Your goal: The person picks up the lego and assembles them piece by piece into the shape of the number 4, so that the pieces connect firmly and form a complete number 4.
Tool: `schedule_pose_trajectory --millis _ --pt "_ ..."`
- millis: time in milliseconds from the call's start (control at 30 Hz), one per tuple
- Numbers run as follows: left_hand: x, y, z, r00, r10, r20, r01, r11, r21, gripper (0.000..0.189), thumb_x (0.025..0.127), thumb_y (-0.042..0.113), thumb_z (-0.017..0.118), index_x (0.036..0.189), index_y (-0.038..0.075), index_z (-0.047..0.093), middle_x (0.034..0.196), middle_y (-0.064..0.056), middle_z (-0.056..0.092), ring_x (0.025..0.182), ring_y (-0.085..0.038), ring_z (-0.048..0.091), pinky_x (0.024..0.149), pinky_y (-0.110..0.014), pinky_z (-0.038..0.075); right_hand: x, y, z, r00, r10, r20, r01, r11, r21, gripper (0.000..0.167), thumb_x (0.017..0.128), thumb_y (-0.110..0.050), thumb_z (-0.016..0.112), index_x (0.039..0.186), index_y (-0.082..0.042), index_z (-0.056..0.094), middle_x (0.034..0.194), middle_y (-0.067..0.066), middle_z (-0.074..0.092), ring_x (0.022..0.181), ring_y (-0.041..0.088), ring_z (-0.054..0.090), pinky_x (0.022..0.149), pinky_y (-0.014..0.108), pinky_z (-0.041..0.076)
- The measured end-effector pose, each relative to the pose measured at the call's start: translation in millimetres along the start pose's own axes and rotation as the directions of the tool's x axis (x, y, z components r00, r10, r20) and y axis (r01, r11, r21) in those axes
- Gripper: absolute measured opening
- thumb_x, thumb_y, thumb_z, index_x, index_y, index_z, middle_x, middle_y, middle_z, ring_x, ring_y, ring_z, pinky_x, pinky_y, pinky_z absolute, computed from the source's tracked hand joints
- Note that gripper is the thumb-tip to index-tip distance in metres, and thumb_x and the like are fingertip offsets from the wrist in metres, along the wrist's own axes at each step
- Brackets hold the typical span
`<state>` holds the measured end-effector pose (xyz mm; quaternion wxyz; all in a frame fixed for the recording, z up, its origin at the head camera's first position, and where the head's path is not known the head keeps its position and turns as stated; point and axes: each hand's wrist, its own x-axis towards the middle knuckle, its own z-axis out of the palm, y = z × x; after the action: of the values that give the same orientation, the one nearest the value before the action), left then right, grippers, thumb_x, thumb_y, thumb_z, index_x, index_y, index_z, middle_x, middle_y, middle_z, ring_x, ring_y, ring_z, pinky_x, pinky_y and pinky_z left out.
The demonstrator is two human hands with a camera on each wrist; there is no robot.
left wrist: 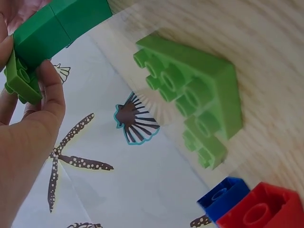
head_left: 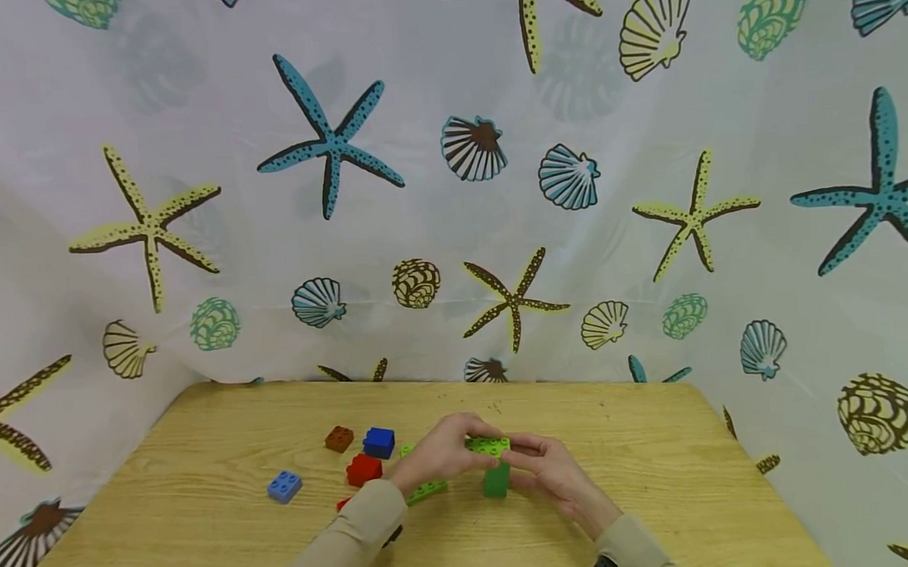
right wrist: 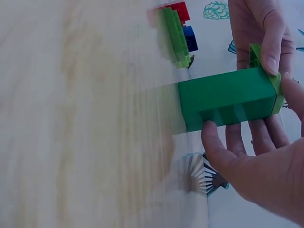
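Note:
A stack of dark green toy bricks [head_left: 496, 481] stands upright on the wooden table in front of me. Capping it is a flat lime green brick [head_left: 485, 447], part of which juts past the stack toward the left. My left hand [head_left: 443, 452] pinches this lime brick between thumb and fingers. On the other side, my right hand [head_left: 552, 474] holds the stack, its fingertips along the dark green side and its thumb up at the lime brick, as the right wrist view shows. More lime green bricks [left wrist: 199, 71] lie on the table left of the stack, partly behind my left forearm.
Farther left lie a red brick [head_left: 365, 470], a dark blue brick [head_left: 379, 442], a brown brick [head_left: 339, 438] and a light blue brick [head_left: 284, 486]. Another red piece peeks out beside my left sleeve. A shell-patterned curtain [head_left: 422, 226] hangs behind the table [head_left: 655, 443].

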<state>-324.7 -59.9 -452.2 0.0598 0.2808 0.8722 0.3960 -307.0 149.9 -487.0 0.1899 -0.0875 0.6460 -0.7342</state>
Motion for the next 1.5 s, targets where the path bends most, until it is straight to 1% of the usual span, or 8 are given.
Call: schedule_pose_trajectory --millis 233,467,800,967,1133,1200,1333,1500 --pt "-1.3 -6.7 4.5 0.998 -0.05 -0.045 0.044 0.992 -0.12 0.034 0.082 0.028 0.081 0.114 0.019 0.073 0.11 0.005 0.069 0.099 -0.013 0.06 0.088 -0.037 0.052 0.3 1 -1 1.0 -0.017 0.016 0.018 0.999 -0.034 0.055 0.093 -0.022 0.068 0.14 0.001 0.049 0.126 0.01 0.064 0.107 0.016 0.065 0.096 0.042 0.053" --pt "-7.7 -14.8 6.7 0.993 -0.047 -0.107 0.026 0.981 -0.195 0.034 0.081 0.036 0.081 0.11 0.022 0.072 0.109 0.005 0.069 0.097 -0.013 0.06 0.084 -0.033 0.051 -0.5 -2 0 0.999 -0.032 0.012 0.033 0.995 -0.092 0.056 0.092 -0.027 0.07 0.14 -0.005 0.053 0.13 0.009 0.061 0.108 0.016 0.065 0.095 0.044 0.053" --pt "-27.1 -30.1 -13.5 0.991 -0.076 -0.107 0.039 0.949 -0.312 0.031 0.087 0.039 0.074 0.11 0.017 0.072 0.104 -0.002 0.069 0.094 -0.025 0.063 0.083 -0.04 0.054 0.9 -1 -2 0.998 -0.048 0.035 0.053 0.987 -0.15 0.059 0.095 -0.027 0.066 0.143 0.0 0.047 0.134 0.011 0.059 0.111 0.014 0.063 0.098 0.044 0.051" --pt "-34.4 -42.0 -21.6 0.99 -0.108 -0.087 0.067 0.922 -0.38 0.034 0.095 0.043 0.063 0.112 0.014 0.07 0.11 -0.018 0.066 0.101 -0.04 0.062 0.086 -0.047 0.054 0.4 -2 -2 0.998 -0.033 0.045 0.04 0.988 -0.149 0.06 0.094 -0.028 0.067 0.143 -0.001 0.048 0.133 0.01 0.059 0.112 0.015 0.063 0.098 0.045 0.051" --pt "-38.5 -49.1 -26.1 0.983 -0.157 -0.093 0.104 0.903 -0.417 0.031 0.101 0.034 0.053 0.105 0.008 0.069 0.107 -0.025 0.062 0.099 -0.04 0.058 0.085 -0.047 0.053 -0.5 -2 -3 0.998 -0.029 0.048 0.035 0.989 -0.141 0.061 0.093 -0.028 0.068 0.143 -0.001 0.048 0.132 0.009 0.059 0.112 0.014 0.063 0.098 0.045 0.051" --pt "-40.7 -51.8 -27.4 0.98 -0.178 -0.092 0.126 0.905 -0.406 0.028 0.102 0.027 0.053 0.106 0.004 0.069 0.106 -0.022 0.063 0.097 -0.035 0.059 0.085 -0.046 0.054 -0.8 -1 -3 0.998 -0.03 0.047 0.036 0.989 -0.141 0.06 0.093 -0.028 0.068 0.143 -0.001 0.048 0.132 0.009 0.06 0.112 0.014 0.063 0.098 0.045 0.051" --pt "-46.2 -56.2 -30.0 0.974 -0.213 -0.083 0.184 0.947 -0.265 0.021 0.097 0.013 0.061 0.114 0.004 0.069 0.108 -0.009 0.068 0.1 -0.022 0.062 0.088 -0.042 0.054 -0.9 0 -3 0.999 -0.024 0.041 0.029 0.991 -0.133 0.059 0.093 -0.027 0.068 0.142 -0.001 0.049 0.131 0.008 0.06 0.111 0.014 0.063 0.098 0.045 0.051" --pt "-50.4 -58.1 -30.9 0.981 -0.193 0.0 0.192 0.977 -0.095 0.028 0.088 0.003 0.069 0.116 0.008 0.069 0.116 -0.007 0.068 0.109 -0.025 0.062 0.095 -0.046 0.05 0.3 0 -3 0.999 -0.03 0.04 0.035 0.991 -0.13 0.058 0.093 -0.027 0.069 0.141 -0.001 0.05 0.13 0.009 0.061 0.11 0.014 0.063 0.096 0.043 0.052"
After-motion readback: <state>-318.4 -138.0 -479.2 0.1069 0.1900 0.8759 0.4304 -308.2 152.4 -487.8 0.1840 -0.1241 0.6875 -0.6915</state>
